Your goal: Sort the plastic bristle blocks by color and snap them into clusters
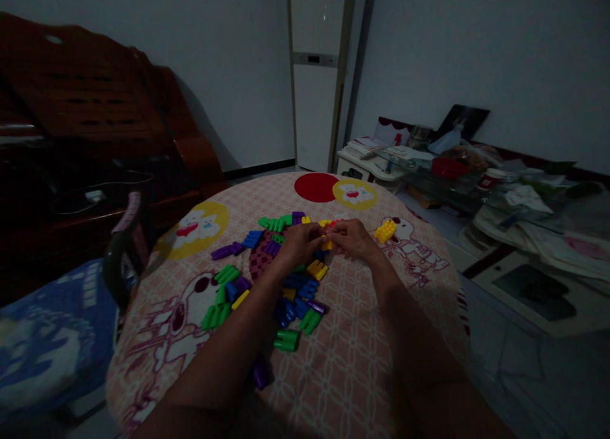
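My left hand [301, 243] and my right hand [353, 239] meet over the far middle of the round table, fingers pinched together. Between their fingertips is a small yellow building block [326, 244], partly hidden by the fingers. A bit of red shows just behind the right fingers. Left of and below my left hand lies a loose spread of plastic blocks: a green block [286, 340], a purple block [260, 372], a blue block [252, 239] and several more. To the right of my right hand sits a joined yellow block cluster [386, 231].
A patterned cloth [352, 363] covers the table. A chair [119, 255] with a blue seat stands at the left, before a wooden bench [95, 102]. At the right is a cluttered glass-topped cabinet [429, 166]. A tall white cabinet-like unit [314, 108] stands behind.
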The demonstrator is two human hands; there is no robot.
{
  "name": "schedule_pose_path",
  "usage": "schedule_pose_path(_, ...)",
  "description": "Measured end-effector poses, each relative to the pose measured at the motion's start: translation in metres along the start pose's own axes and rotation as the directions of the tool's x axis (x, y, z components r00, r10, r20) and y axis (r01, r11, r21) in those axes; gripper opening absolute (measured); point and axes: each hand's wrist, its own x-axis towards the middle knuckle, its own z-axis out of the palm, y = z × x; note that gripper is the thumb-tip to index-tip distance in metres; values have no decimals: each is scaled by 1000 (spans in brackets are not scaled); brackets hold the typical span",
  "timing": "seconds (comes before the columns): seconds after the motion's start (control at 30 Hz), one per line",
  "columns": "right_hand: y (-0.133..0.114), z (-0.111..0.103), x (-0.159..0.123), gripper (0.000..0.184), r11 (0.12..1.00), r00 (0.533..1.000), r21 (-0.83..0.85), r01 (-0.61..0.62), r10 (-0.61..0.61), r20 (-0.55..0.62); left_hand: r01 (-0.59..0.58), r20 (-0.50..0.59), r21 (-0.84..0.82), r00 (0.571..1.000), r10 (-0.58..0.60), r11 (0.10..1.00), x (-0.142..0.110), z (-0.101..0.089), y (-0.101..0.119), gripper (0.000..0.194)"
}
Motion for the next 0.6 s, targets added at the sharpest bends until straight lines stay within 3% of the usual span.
schedule_pose_path(0.17,-3,-2,-3,15,999,999,19,-42,42,6,-1,22,-94,1000,3,996,-1,2,3,17)
schedule_pose_path(0.27,2,-15,-1,14,999,997,-41,34,-36,-63,-7,5,-153,1000,8,988,-1,0,2,20)
schedule_pose_path(0.37,13,-39,-1,16,980,949,-178,87,-136,-285,7,-47,-183,999,-16,983,-1,-5,-2,22)
schedule_pose_path(0.47,25,-71,-4,20,952,865,-307,-16,-141,-482,38,-77,-224,995,-57,974,1,-10,-7,23)
schedule_pose_path(0.53,31,-92,-3,19,907,841,-413,-74,-166,-515,56,-82,-247,994,-78,967,1,-14,-9,24)
schedule_pose_path(0.6,34,-111,1,16,853,860,-510,-111,-175,-480,63,-94,-252,992,-89,966,1,-18,-10,24)
